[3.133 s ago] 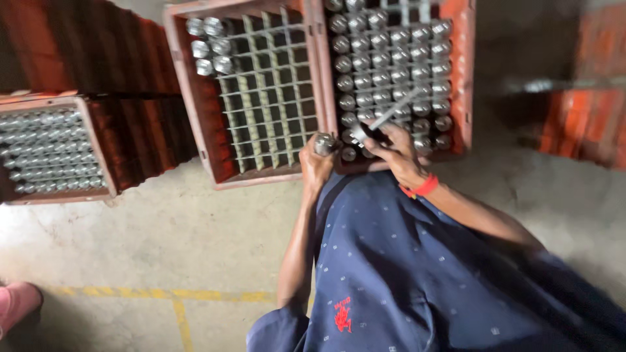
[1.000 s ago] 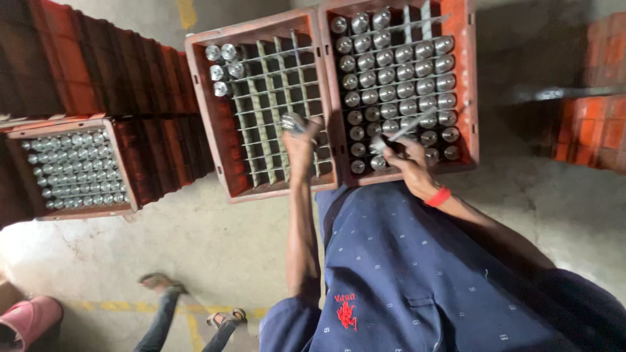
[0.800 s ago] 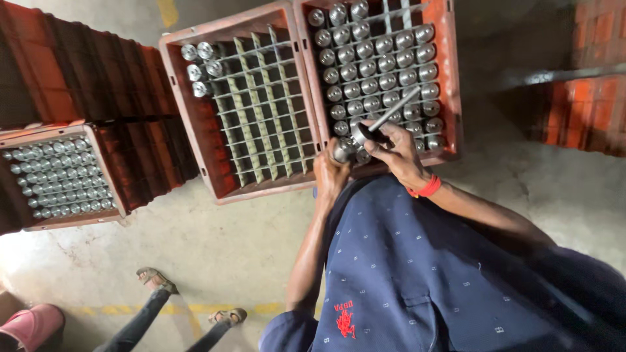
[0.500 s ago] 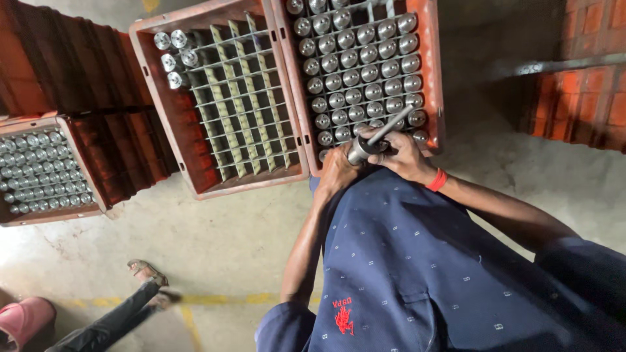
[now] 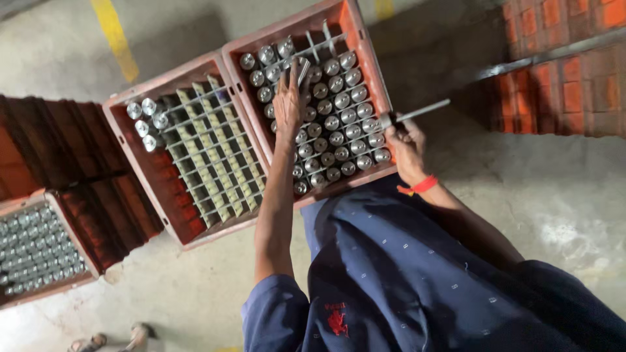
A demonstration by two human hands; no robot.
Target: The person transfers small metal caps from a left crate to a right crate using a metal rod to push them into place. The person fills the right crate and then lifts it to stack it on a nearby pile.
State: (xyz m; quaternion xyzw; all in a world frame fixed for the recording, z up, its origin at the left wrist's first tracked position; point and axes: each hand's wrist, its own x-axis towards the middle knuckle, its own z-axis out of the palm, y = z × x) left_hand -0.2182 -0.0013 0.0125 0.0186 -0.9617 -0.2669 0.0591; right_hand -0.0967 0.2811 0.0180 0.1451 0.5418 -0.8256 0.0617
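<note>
Seen from above, a person in a dark blue shirt leans over two red plastic crates set side by side on a concrete floor (image 5: pixel 195 306). The right-hand crate (image 5: pixel 365 65) is nearly full of upright bottles whose round silver caps (image 5: pixel 336 120) show in neat rows inside a divider grid. The left hand (image 5: pixel 287 104) reaches out over the far part of this crate, fingers closed around the top of one capped bottle (image 5: pixel 301 68) near the far rows. The right hand (image 5: pixel 405 140) rests at the near right edge of the same crate, by the bottles in the right-hand rows, and grips a slim grey metal tool (image 5: pixel 417 114) that points away to the right, past the crate's rim. A red band (image 5: pixel 417 187) circles the right wrist. The left-hand crate (image 5: pixel 163 189) touches the first and is mostly bare dividers, with only a small cluster of capped bottles (image 5: pixel 147 120) in its far left corner. Farther left, beside a stack of dark red crates (image 5: pixel 45 140), another crate full of capped bottles (image 5: pixel 32 244) sits at the near left. More stacked red crates (image 5: pixel 561 65) stand at the far right. A yellow painted line (image 5: pixel 114 36) crosses the floor at the far left.
</note>
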